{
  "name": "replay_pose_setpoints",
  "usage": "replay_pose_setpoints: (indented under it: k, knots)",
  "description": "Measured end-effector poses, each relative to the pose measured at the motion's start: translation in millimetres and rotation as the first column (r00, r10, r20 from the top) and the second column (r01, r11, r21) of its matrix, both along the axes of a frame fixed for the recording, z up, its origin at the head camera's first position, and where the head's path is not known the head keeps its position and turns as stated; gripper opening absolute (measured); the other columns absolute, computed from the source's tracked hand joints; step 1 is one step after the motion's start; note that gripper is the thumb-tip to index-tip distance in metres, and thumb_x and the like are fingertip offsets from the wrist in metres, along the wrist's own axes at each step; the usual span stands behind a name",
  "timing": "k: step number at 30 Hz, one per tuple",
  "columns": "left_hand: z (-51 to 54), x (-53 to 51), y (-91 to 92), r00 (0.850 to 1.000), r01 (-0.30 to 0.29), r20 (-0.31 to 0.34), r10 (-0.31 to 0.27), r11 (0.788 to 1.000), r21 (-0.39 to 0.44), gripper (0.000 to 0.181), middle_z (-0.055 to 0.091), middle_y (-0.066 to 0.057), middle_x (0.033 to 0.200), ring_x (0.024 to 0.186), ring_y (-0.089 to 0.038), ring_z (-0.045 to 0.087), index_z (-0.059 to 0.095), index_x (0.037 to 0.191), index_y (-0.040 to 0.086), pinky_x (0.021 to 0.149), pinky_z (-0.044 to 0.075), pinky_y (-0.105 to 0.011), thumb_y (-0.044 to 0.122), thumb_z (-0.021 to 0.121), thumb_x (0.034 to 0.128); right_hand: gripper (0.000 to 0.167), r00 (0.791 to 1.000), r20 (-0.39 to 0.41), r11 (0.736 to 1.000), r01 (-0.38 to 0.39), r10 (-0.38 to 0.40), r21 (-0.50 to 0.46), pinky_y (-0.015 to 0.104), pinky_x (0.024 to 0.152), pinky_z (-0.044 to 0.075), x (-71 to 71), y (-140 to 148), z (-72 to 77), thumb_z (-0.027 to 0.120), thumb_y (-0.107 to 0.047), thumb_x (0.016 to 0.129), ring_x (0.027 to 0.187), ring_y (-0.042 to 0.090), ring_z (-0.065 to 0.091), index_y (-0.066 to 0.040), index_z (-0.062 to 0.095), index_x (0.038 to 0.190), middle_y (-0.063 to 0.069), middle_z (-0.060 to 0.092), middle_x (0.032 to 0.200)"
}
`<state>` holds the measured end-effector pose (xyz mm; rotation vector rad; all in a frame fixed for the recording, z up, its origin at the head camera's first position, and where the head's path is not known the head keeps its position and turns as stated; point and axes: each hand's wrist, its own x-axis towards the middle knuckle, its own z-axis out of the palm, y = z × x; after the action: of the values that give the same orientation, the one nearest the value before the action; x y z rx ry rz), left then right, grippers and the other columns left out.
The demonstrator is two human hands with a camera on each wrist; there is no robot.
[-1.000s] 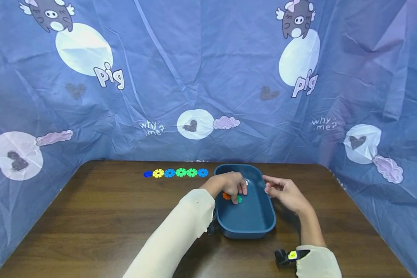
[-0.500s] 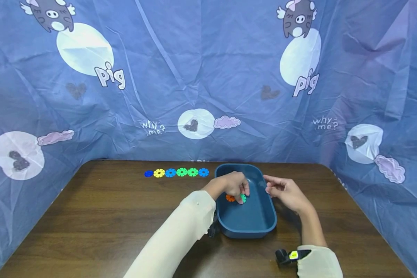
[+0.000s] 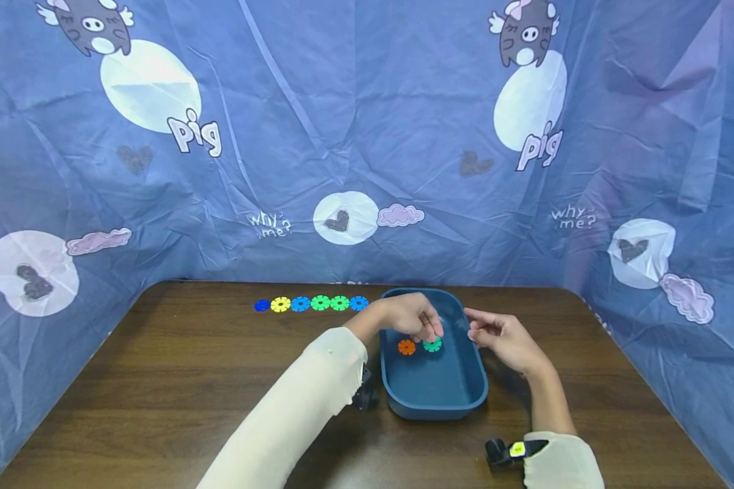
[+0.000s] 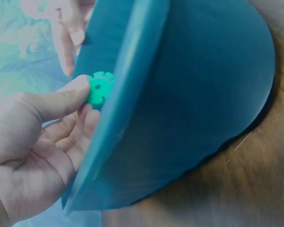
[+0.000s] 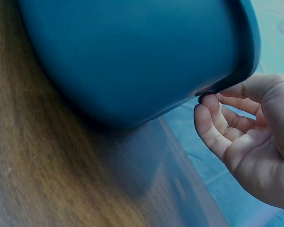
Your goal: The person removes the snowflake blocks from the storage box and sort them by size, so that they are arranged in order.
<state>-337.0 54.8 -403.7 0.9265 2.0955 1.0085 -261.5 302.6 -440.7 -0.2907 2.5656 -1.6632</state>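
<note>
Green notched disc pinched between thumb and fingers of the left hand, inside the blue tub. Resting on the tub's floor or raised just clear of it: cannot tell. In the left wrist view, disc tilted up on its side, small hole showing in the middle, one edge hidden behind the tub's rim. Orange disc flat on the tub's floor, just left of the green one, apart from it.

Right hand at the tub's right rim, index fingertip against it, thumb bent in close. Seen from the right wrist, fingers bent and fingertips gathered beside the rim; grasping it or only touching it: cannot tell.

Left of the tub, near the far edge of the brown desk, six more notched discs set side by side in a straight row. From left to right: dark blue disc, yellow disc, blue disc, two green ones, then another blue one closest to the tub. Behind everything, creased blue cloth printed with pigs, hearts and clouds.
</note>
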Motion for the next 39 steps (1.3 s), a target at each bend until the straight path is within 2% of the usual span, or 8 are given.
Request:
replay_pose_setpoints:
  k: [6, 13, 20, 25, 27, 30, 37, 39]
  knots:
    - [10.1, -2.7, -15.9, 0.999, -0.044, 0.02, 0.043, 0.997, 0.071, 0.011, 0.072, -0.006, 0.091, 0.083, -0.018, 0.066, 0.074, 0.104, 0.0, 0.08, 0.06, -0.034, -0.002, 0.069, 0.095, 0.044, 1.0, 0.0, 1.0, 0.004, -0.004, 0.002, 0.03, 0.081, 0.06, 0.4, 0.0, -0.3, 0.06, -0.003, 0.102, 0.095, 0.015, 0.067, 0.008, 0.052, 0.144, 0.028, 0.067, 0.115]
    - [18.2, -9.8, -44.8, 0.992, -0.123, 0.018, 0.121, 0.986, 0.115, 0.011, 0.072, -0.005, 0.093, 0.085, -0.023, 0.066, 0.075, 0.106, 0.003, 0.088, 0.058, -0.047, 0.006, 0.071, 0.0953, 0.044, 1.0, -0.014, 1.0, 0.003, -0.003, -0.013, 0.026, 0.078, 0.06, 0.4, -0.4, -0.5, 0.06, -0.001, 0.101, 0.092, 0.011, 0.066, 0.009, 0.052, 0.143, 0.028, 0.067, 0.114]
    - [18.4, -18.1, -79.5, 0.974, -0.215, 0.109, 0.199, 0.961, 0.173, 0.013, 0.074, -0.007, 0.097, 0.086, -0.02, 0.068, 0.072, 0.108, -0.001, 0.09, 0.058, -0.047, 0.003, 0.069, 0.0965, 0.044, 1.0, -0.011, 1.0, 0.006, -0.006, -0.016, 0.026, 0.078, 0.06, 0.0, -1.7, -1.2, 0.06, 0.001, 0.101, 0.092, 0.009, 0.066, 0.01, 0.052, 0.143, 0.026, 0.068, 0.112]
    - [17.5, -22.5, -110.3, 0.958, -0.282, 0.106, 0.266, 0.941, 0.187, 0.015, 0.074, -0.009, 0.096, 0.092, -0.034, 0.069, 0.071, 0.11, -0.003, 0.086, 0.059, -0.042, 0.004, 0.067, 0.0973, 0.044, 1.0, -0.011, 1.0, 0.002, -0.002, -0.005, 0.027, 0.079, 0.06, -0.6, -0.4, -1.9, 0.061, -0.001, 0.101, 0.093, 0.011, 0.066, 0.009, 0.052, 0.143, 0.025, 0.067, 0.11]
    - [16.4, -24.1, -123.6, 0.947, -0.317, 0.111, 0.3, 0.929, 0.192, 0.016, 0.074, -0.011, 0.097, 0.099, -0.042, 0.067, 0.07, 0.111, -0.005, 0.089, 0.059, -0.044, 0.003, 0.066, 0.0977, 0.045, 1.0, -0.01, 1.0, 0.003, -0.003, -0.003, 0.028, 0.079, 0.06, -0.3, 0.5, -1.6, 0.062, -0.002, 0.101, 0.094, 0.011, 0.066, 0.009, 0.052, 0.143, 0.024, 0.068, 0.11]
    - [14.0, -26.8, -144.1, 0.928, -0.371, 0.116, 0.354, 0.906, 0.203, 0.019, 0.074, -0.014, 0.102, 0.106, -0.043, 0.066, 0.068, 0.115, -0.007, 0.097, 0.055, -0.051, 0.002, 0.064, 0.098, 0.045, 1.0, -0.016, 1.0, 0.004, -0.004, 0.005, 0.029, 0.08, 0.06, 0.3, 1.0, -1.1, 0.062, -0.003, 0.101, 0.094, 0.01, 0.066, 0.008, 0.053, 0.143, 0.024, 0.068, 0.111]
    - [6.4, -34.7, -195.5, 0.874, -0.483, 0.066, 0.481, 0.846, 0.227, 0.024, 0.069, -0.02, 0.109, 0.104, -0.034, 0.067, 0.063, 0.12, -0.012, 0.1, 0.053, -0.055, 0.001, 0.061, 0.0992, 0.045, 1.0, -0.003, 1.0, 0.013, -0.013, 0.011, 0.028, 0.08, 0.06, 1.3, -0.2, -0.5, 0.062, -0.004, 0.101, 0.097, 0.014, 0.066, 0.007, 0.053, 0.144, 0.024, 0.067, 0.113]
    - [3.6, -36.2, -210.1, 0.853, -0.517, 0.056, 0.519, 0.823, 0.234, 0.025, 0.069, -0.018, 0.107, 0.1, -0.031, 0.068, 0.062, 0.12, -0.013, 0.098, 0.054, -0.052, 0.002, 0.061, 0.0994, 0.045, 1.0, 0.0, 1.0, 0.017, -0.017, 0.011, 0.028, 0.08, 0.06, 1.9, -0.1, 0.0, 0.062, -0.004, 0.101, 0.098, 0.015, 0.066, 0.006, 0.053, 0.144, 0.025, 0.067, 0.115]
